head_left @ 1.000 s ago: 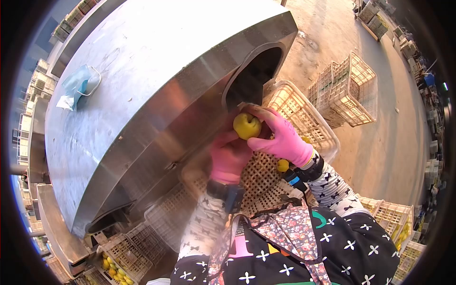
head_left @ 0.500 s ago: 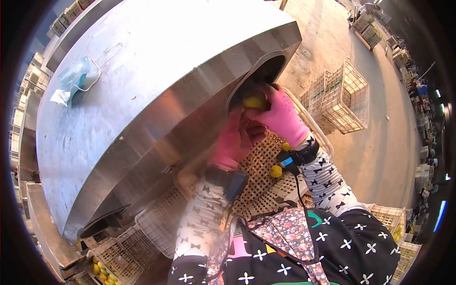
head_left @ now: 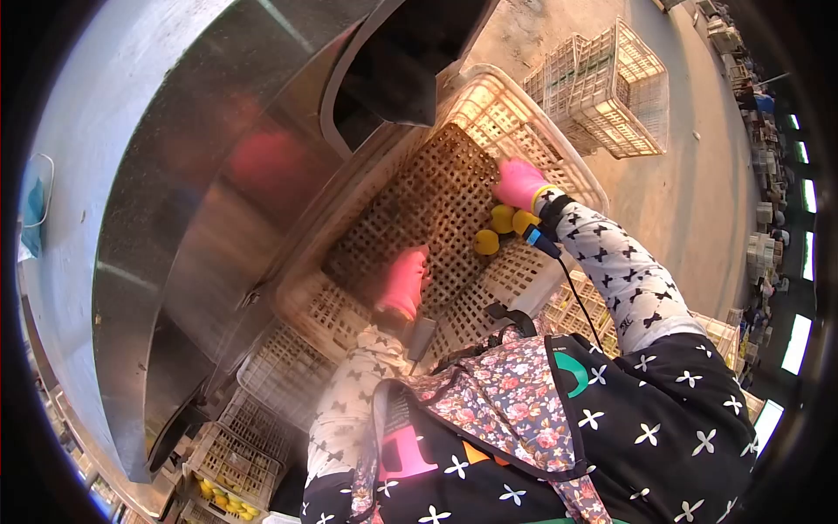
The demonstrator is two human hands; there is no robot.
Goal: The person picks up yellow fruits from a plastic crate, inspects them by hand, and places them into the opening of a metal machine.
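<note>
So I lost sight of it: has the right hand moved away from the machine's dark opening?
Yes. The right hand has dropped from the opening into the plastic crate, near the yellow fruits.

Right hand (head_left: 520, 182) gloved pink, arm stretched forward, left hand (head_left: 404, 284) lower, fingers loosely curled

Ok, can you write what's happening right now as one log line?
right hand: reaching beside yellow fruits | left hand: inside crate, holding nothing | machine opening: above crate
</note>
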